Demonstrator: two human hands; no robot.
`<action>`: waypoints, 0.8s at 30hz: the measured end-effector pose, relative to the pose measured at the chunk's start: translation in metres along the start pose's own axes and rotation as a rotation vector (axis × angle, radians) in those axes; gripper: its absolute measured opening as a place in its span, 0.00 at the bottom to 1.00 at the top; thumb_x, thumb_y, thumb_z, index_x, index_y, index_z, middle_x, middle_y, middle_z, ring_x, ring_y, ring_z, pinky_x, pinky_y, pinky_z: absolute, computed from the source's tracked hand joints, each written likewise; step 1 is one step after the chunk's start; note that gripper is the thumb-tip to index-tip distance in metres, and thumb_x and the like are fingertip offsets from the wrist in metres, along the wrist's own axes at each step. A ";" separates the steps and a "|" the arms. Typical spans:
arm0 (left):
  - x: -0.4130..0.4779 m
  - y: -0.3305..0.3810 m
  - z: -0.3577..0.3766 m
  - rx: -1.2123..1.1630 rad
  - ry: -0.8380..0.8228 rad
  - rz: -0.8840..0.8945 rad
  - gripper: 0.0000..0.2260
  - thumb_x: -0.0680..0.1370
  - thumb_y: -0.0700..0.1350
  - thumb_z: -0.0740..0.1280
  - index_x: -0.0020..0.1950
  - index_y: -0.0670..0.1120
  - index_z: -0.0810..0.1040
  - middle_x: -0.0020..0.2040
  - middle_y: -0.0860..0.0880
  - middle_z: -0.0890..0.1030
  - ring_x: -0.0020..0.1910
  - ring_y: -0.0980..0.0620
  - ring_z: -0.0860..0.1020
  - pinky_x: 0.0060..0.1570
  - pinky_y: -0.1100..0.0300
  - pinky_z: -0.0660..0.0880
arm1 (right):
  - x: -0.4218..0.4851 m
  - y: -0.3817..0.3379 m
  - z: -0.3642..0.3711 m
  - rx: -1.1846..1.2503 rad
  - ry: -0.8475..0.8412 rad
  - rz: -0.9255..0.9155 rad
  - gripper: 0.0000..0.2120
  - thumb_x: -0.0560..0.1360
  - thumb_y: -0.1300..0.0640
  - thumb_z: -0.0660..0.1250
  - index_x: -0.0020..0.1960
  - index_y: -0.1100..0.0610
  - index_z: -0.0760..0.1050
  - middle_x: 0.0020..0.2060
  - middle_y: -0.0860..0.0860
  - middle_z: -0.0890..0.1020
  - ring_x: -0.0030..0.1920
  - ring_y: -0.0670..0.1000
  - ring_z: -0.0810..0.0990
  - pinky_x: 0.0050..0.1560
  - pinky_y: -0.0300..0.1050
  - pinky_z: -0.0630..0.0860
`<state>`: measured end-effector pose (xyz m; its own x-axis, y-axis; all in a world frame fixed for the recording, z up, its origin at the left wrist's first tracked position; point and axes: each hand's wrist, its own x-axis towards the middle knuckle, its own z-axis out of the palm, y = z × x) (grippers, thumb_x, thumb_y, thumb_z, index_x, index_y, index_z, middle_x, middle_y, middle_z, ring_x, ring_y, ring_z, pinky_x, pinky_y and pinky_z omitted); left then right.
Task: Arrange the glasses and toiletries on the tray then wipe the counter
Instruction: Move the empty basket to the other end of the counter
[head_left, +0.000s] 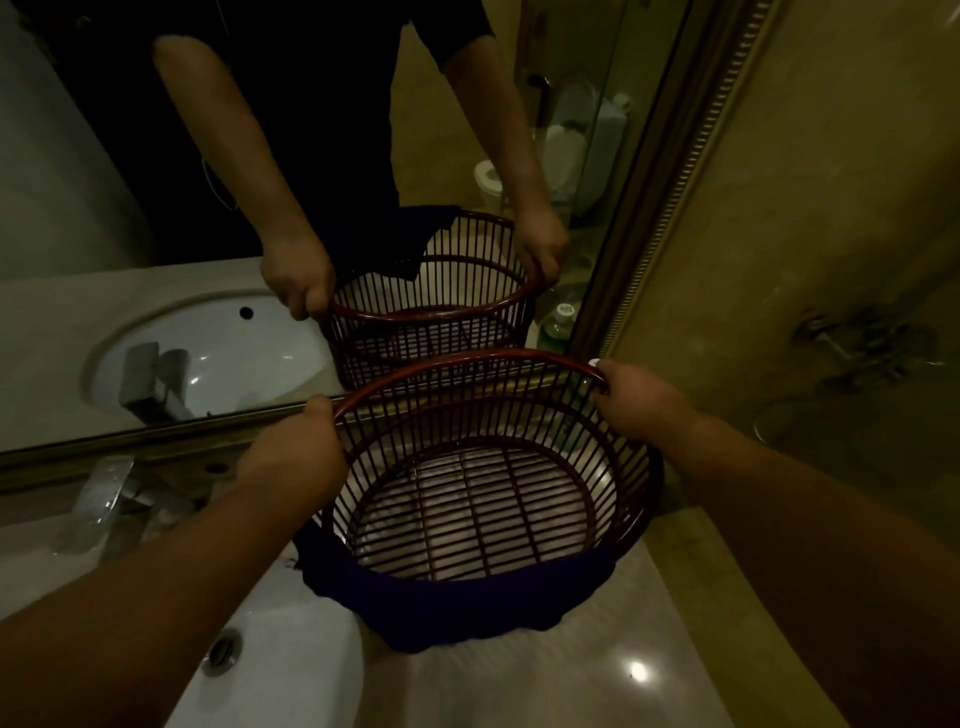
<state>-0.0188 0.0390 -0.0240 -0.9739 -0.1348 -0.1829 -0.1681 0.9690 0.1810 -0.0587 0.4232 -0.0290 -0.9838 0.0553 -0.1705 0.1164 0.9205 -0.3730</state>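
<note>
A round dark-red slatted basket (631, 499) is held over the counter (597, 670), tilted with its far rim raised towards the mirror. It is empty inside. My left hand (296, 452) grips the rim on the left side. My right hand (636, 397) grips the rim on the right side. A dark blue cloth (457, 608) hangs over the basket's near edge. No glasses or toiletries show on the counter.
A white sink (291, 670) with a drain lies at the lower left, and a chrome faucet (104, 499) stands behind it. The framed mirror (156, 332) reflects the basket and both arms. A bottle with a white cap (558, 322) shows near the mirror's corner.
</note>
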 end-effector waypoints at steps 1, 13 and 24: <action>0.001 0.000 0.000 -0.006 0.003 0.004 0.12 0.78 0.45 0.68 0.54 0.48 0.65 0.41 0.47 0.75 0.40 0.46 0.78 0.40 0.49 0.77 | 0.001 0.000 0.000 0.004 -0.003 0.003 0.07 0.81 0.57 0.65 0.58 0.51 0.78 0.38 0.49 0.79 0.36 0.46 0.78 0.31 0.39 0.69; 0.019 0.002 0.009 -0.028 0.083 0.060 0.11 0.77 0.47 0.68 0.52 0.49 0.66 0.39 0.47 0.76 0.36 0.47 0.77 0.38 0.48 0.80 | 0.007 0.002 -0.002 -0.045 0.037 0.023 0.08 0.81 0.58 0.64 0.58 0.56 0.78 0.41 0.51 0.79 0.40 0.52 0.78 0.35 0.42 0.69; 0.017 -0.001 0.011 -0.114 0.178 0.119 0.13 0.77 0.55 0.67 0.50 0.51 0.65 0.37 0.49 0.76 0.32 0.49 0.76 0.30 0.54 0.77 | 0.004 0.005 0.005 -0.048 0.106 0.092 0.08 0.80 0.54 0.67 0.58 0.54 0.76 0.39 0.49 0.77 0.40 0.50 0.78 0.36 0.44 0.73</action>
<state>-0.0330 0.0380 -0.0382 -0.9977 -0.0654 0.0180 -0.0570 0.9521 0.3004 -0.0617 0.4264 -0.0366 -0.9785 0.1785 -0.1034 0.2025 0.9268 -0.3162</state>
